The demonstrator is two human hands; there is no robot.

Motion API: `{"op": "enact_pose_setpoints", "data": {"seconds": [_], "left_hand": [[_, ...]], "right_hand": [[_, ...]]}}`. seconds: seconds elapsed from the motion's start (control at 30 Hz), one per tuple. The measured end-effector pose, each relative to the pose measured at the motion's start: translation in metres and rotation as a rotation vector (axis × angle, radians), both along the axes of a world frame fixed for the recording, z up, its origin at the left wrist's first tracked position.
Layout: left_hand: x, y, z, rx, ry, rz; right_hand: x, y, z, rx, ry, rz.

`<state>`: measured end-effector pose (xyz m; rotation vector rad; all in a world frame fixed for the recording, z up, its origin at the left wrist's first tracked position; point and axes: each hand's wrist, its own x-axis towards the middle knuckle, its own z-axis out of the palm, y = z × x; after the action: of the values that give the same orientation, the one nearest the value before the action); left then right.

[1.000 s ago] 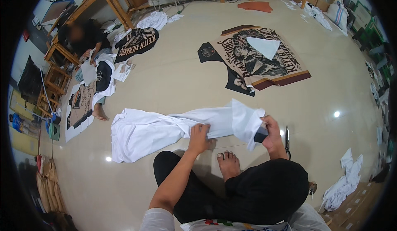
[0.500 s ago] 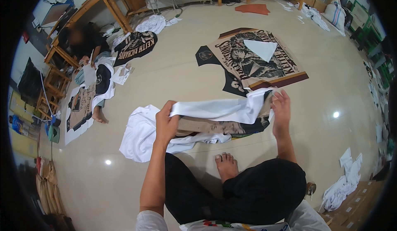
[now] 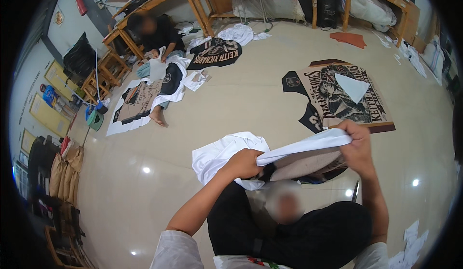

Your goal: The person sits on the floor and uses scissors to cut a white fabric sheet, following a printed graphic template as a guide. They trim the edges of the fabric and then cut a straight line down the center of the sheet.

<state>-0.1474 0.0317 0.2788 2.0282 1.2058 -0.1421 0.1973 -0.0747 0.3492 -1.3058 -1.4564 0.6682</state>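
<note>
My left hand (image 3: 245, 164) is closed on one end of a white fabric strip, and my right hand (image 3: 356, 146) grips the other end. Between them the white fabric (image 3: 304, 146) is pulled fairly taut above the floor. Below the strip hangs a tan and black printed part (image 3: 308, 165) of the same cloth. A bunched white portion (image 3: 224, 153) lies on the floor beyond my left hand. Past my right hand, a tan and black printed shirt panel (image 3: 333, 83) lies flat with a white triangular scrap (image 3: 353, 88) on it.
Another person (image 3: 154, 37) sits at the far left, handling printed cloth (image 3: 137, 102). A black printed piece (image 3: 214, 53) and white scraps (image 3: 236, 33) lie nearby. Wooden tables (image 3: 193, 8) line the back. White offcuts (image 3: 412, 245) lie at lower right; a dark blade-like object (image 3: 356, 191) is near my right forearm.
The view has turned left, so the room sits further right in it. My hands still hold the white fabric, now stretched into a narrower, slanted strip with the right end higher.
</note>
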Motion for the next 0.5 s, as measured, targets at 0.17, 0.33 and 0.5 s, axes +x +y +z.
{"op": "enact_pose_setpoints", "data": {"seconds": [0.17, 0.33, 0.5], "left_hand": [[-0.085, 0.045, -0.066, 0.378, 0.091, 0.043], [-0.178, 0.115, 0.025, 0.797, 0.040, 0.221], [-0.212, 0.164, 0.186, 1.226, 0.269, 0.363]], "right_hand": [[0.029, 0.015, 0.074, 0.279, -0.540, 0.005], [0.075, 0.046, 0.080, -0.045, -0.972, 0.092], [0.127, 0.109, 0.095, 0.166, -1.085, -0.179]]}}
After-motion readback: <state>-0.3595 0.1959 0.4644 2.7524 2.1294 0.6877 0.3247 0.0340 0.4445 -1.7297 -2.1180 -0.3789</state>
